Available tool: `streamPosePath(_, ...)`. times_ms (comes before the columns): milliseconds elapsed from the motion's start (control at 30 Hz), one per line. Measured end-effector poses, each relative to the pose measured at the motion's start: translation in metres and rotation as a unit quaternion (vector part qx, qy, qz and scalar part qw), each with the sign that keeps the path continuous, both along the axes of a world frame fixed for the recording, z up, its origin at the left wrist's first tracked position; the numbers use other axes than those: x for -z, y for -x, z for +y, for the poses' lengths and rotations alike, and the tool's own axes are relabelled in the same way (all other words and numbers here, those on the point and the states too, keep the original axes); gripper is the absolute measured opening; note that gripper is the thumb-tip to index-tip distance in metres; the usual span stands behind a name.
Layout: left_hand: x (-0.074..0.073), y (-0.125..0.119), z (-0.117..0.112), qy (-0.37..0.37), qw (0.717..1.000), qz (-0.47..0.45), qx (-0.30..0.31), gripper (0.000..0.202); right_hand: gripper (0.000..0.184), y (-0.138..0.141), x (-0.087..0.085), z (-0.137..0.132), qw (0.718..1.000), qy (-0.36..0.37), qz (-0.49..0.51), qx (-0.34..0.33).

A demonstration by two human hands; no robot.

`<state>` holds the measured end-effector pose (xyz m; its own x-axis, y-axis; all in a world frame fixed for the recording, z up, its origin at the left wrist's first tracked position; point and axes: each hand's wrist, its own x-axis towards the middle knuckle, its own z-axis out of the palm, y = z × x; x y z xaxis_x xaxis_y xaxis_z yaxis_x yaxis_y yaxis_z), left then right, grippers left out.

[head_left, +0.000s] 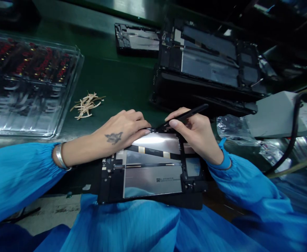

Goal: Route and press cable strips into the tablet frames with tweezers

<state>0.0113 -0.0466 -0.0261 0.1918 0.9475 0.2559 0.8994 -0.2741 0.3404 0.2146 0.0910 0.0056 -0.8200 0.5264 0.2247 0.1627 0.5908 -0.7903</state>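
An opened tablet chassis [153, 175] with silver battery panels and a black flex ribbon lies in front of me, half on my lap. My left hand [122, 131] rests on its far edge, fingers pressed together on a small part there that I cannot make out. My right hand [195, 131] is closed on a thin black stylus-like tool [187, 113], held like a pen. The tool's tip meets my left fingertips at the chassis's top edge.
A stack of similar opened tablet chassis [208, 66] stands behind, with another single one [136, 38] farther back. A clear plastic tray [30, 87] with red-tipped parts sits at left. Tan peeled strips [86, 104] lie on the green mat. A grey box [276, 112] with cables is at right.
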Motion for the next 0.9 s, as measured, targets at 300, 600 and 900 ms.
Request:
streamPosePath(300,-0.0007,-0.0006,-0.0011,-0.001,1.0,0.007,0.001,0.043,0.017,0.0001,0.0018,0.0014,1.0,-0.02,0.0,-0.006)
streamPosePath(600,-0.0029,-0.001,0.0002,0.023,1.0,0.019,-0.01,0.041,0.016,0.0008,0.0023,0.001,1.0,-0.009,0.011,-0.001)
streamPosePath(900,-0.0043,-0.0016,0.0003,0.031,0.999,0.033,-0.014,0.038,0.024,0.0008,0.004,0.0005,1.0,0.011,-0.001,-0.007)
